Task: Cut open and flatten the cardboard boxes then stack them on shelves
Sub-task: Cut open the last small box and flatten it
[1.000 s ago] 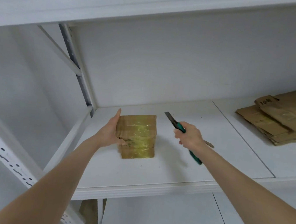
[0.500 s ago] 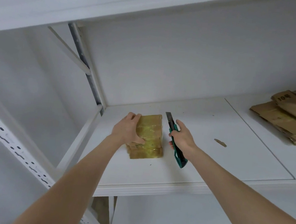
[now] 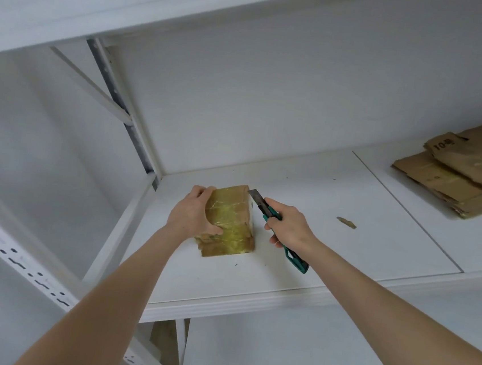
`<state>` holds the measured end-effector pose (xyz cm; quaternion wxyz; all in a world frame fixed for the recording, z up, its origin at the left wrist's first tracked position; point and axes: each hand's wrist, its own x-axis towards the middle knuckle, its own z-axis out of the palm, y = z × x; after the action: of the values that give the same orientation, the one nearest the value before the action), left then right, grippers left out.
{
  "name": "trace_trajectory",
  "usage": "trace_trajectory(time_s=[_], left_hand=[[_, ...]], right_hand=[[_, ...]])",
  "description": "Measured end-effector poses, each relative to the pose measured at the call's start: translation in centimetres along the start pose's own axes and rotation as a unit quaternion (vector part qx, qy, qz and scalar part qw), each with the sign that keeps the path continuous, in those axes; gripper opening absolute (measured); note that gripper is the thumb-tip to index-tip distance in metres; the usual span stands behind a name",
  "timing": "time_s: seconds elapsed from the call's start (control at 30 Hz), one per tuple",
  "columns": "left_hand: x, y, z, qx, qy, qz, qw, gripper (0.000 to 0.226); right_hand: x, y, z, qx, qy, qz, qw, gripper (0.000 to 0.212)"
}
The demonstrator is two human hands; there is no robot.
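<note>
Standing on the white shelf point(image 3: 345, 252) near its left rear corner, the small cardboard box point(image 3: 229, 222), wrapped in yellowish tape, has its long axis running from the shelf's front edge toward the back wall, the far end leaning slightly left. The left hand point(image 3: 192, 213) holds it from the left side; its grip wraps the box, fingers curled over the far top edge and thumb laid across the near face. The right hand point(image 3: 288, 229) has a tight grip on a green utility knife point(image 3: 269, 210), handle end pointing back toward the front edge and blade point(image 3: 254, 195) pointing up and left, its tip at the box's far right top corner.

Half a second ago the blade stood just beside the box, apart from it, and a second ago the left hand lay flat against the box's left side rather than round it.

A cardboard scrap point(image 3: 346, 222) lies to the right of the knife hand. Flattened cardboard boxes point(image 3: 448, 177) are stacked at the shelf's right end.
</note>
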<state>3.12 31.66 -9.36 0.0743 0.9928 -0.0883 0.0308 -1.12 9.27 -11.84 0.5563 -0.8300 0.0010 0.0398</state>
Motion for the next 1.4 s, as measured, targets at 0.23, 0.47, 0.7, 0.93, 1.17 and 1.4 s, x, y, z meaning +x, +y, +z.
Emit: trace_trajectory(time_s=[0.23,0.47,0.7,0.93,1.17,1.4], left_hand=[[0.0,0.1,0.1,0.0,0.001,0.0,1.0,0.106],[-0.1,0.2,0.4,0.007,0.008,0.0,1.0,0.107],[0.0,0.3,0.4,0.014,0.003,-0.002,1.0,0.108],[0.1,0.3,0.4,0.019,-0.001,0.0,1.0,0.109],[0.0,0.4,0.2,0.021,-0.006,-0.005,1.0,0.108],[0.1,0.3,0.3,0.029,-0.01,-0.003,1.0,0.108]], right_hand=[[-0.1,-0.1,-0.5,-0.044,-0.004,-0.017,0.999,0.059],[-0.5,-0.1,-0.1,-0.04,-0.018,-0.012,0.999,0.06],[-1.6,-0.1,0.6,-0.042,-0.009,-0.006,0.999,0.06],[-2.4,0.1,1.0,-0.042,-0.011,-0.008,0.999,0.059],[-3.5,0.3,1.1,-0.047,-0.013,-0.01,0.999,0.056],[-4.0,0.2,0.5,-0.083,-0.026,-0.001,0.996,0.057]])
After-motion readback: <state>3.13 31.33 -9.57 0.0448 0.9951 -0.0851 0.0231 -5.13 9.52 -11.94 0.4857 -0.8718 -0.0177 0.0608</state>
